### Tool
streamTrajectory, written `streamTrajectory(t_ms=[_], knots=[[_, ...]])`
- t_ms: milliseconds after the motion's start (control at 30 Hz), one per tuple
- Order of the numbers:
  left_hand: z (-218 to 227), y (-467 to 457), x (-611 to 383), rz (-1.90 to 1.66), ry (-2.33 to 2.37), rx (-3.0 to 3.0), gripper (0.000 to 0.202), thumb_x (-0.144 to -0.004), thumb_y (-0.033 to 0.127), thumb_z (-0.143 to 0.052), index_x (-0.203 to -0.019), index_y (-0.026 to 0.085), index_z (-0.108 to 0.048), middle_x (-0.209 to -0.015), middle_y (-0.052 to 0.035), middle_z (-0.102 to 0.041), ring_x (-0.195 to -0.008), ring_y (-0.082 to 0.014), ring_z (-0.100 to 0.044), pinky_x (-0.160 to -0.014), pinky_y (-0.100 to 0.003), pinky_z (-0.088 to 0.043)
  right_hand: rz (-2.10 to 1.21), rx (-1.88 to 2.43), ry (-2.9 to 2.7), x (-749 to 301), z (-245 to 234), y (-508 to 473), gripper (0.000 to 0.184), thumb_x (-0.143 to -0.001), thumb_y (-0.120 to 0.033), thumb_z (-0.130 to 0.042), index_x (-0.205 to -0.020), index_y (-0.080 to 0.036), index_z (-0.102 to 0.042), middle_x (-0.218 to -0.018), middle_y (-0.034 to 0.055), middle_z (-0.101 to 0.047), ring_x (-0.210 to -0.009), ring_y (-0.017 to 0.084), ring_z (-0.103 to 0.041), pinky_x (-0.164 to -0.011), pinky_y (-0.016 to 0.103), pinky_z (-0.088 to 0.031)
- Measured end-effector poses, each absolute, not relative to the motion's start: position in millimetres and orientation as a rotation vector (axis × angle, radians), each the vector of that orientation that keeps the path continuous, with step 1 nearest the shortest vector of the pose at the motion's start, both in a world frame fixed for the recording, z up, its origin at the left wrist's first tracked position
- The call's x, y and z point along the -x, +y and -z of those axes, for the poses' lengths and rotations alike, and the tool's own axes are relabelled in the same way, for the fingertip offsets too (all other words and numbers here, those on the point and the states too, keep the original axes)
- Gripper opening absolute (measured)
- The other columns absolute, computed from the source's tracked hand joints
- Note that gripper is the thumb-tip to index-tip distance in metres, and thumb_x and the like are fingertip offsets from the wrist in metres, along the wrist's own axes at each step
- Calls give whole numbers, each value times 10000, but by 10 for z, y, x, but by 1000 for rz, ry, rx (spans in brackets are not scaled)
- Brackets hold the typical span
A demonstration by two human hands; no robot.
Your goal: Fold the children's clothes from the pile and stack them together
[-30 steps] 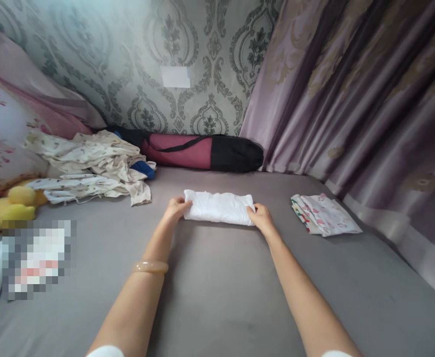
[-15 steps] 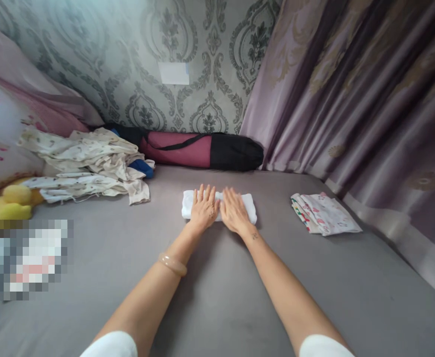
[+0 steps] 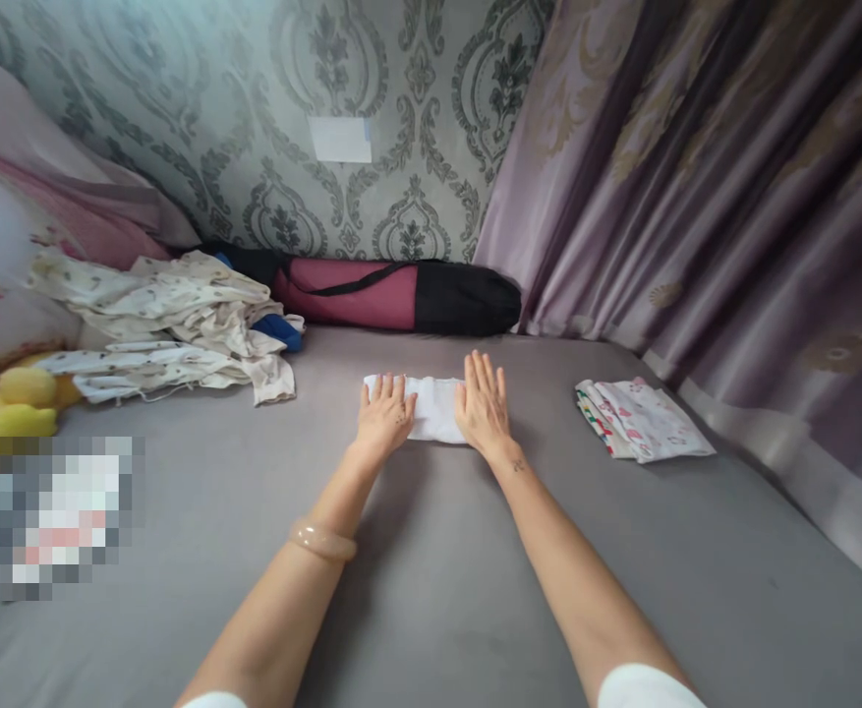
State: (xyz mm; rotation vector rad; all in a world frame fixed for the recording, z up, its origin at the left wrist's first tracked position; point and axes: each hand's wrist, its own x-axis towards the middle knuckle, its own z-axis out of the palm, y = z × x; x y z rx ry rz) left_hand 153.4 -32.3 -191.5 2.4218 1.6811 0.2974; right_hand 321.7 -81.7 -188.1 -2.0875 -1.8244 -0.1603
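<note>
We have the folded white cloth [image 3: 434, 411] just below frame centre, its left end under the left hand [image 3: 384, 415], its right end under the right hand [image 3: 485, 408]. We mark both flat and spread.

Cool glare washes the damask wallpaper [image 3: 201, 84] at upper left, the purple curtain [image 3: 666, 197] darkens rightward, a soft shadow flanks the left forearm [image 3: 272, 624], and a lower-left patch [image 3: 66, 516] is pixelated.
</note>
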Motion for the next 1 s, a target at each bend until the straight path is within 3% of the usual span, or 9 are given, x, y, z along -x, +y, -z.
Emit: streamTrajectory(t_ms=[133,300,433,500,633,767,933,1000], knots=[[2009,-372,-1322,-311,1799,-2256,559,-973,369,-297,-1456,102,-378,-1554,-191,-310,-1444,-335,-258,-1145,-513,-239,-112,2276,-1864,-3363,2061,-843,583,-986,-300,-247,-1487,-12,-319,-1569,158,-288,-1470,245,-200,-1193,392,-140],[2118,-347,-1134,-527,1780,-2165,484,-939,328,-390,-1382,147,-466,-1367,-173,-530,-1258,-278,-505,-1036,-384,-396,-270,2337,-1833,-3409,2014,-811,574,-1002,-329,-196,-1492,-62,-333,-1576,124,-287,-1470,236,-205,-1188,402,-158],[2117,-327,-1083,-715,1985,-1958,464,-920,364,-442,-1316,141,-539,-1238,-165,-608,-1190,-322,-521,-998,-426,-412,25,2210,-1797,-3154,1846,-758,598,-1002,-349,-187,-1513,-51,-270,-1599,133,-206,-1489,248,-118,-1196,471,-65],[2099,-316,-1054,-744,2050,-1844,451,-909,399,-465,-1266,149,-582,-1158,-154,-648,-1145,-340,-535,-974,-452,-419,132,2052,-1918,-2978,1856,-742,607,-999,-348,-200,-1527,-51,-228,-1611,121,-154,-1497,224,-59,-1203,446,-30],[2073,-266,-953,-831,2043,-1706,388,-901,372,-478,-1188,156,-628,-1068,-125,-696,-1081,-316,-575,-945,-431,-433,-161,2028,-2149,-2795,1991,-729,618,-986,-332,-210,-1515,-15,-249,-1598,137,-202,-1485,221,-152,-1202,380,-105],[2087,-189,-877,-952,2041,-1573,338,-894,296,-474,-1151,157,-644,-1054,-117,-714,-1063,-284,-604,-935,-399,-441,-326,2129,-2169,-2747,1910,-656,622,-976,-321,-215,-1508,-1,-259,-1593,147,-211,-1475,252,-189,-1195,416,-137],[2139,-117,-856,-1054,1978,-1480,327,-876,227,-455,-1129,167,-652,-1046,-107,-722,-1030,-241,-635,-926,-352,-456,47,1981,-2104,-2410,1813,-464,608,-982,-308,-221,-1514,-16,-247,-1598,147,-193,-1490,237,-115,-1202,434,-44],[2157,-102,-842,-1081,1957,-1458,337,-871,206,-437,-1129,163,-650,-1065,-109,-718,-1032,-227,-638,-939,-340,-457,-8,1979,-2163,-2287,1899,-400,607,-981,-311,-232,-1506,-10,-265,-1590,155,-220,-1485,236,-142,-1200,410,-81]])
